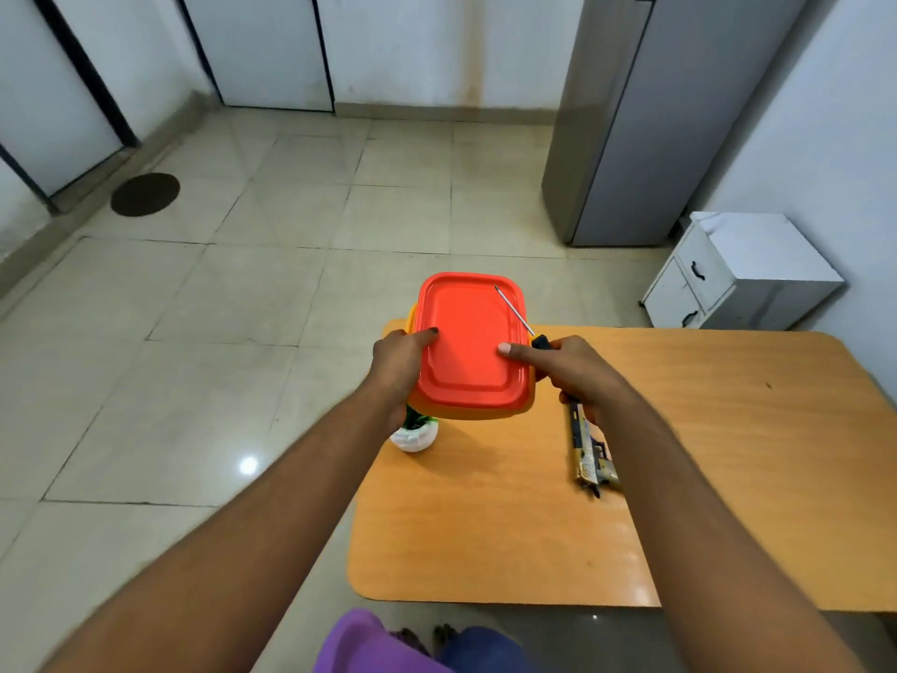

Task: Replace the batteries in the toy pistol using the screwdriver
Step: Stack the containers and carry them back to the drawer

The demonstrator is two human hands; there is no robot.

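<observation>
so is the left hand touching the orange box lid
Touching. The head view shows the left hand gripping the box's side, its thumb lying on the orange lid.

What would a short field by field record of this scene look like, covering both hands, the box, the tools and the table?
left hand: grips box's left edge
right hand: holds screwdriver, thumb on lid
box: orange, red lid on, held above table's far left corner
toy pistol: lying on table, partly under right hand
small plant pot: table's left edge, below box
</observation>
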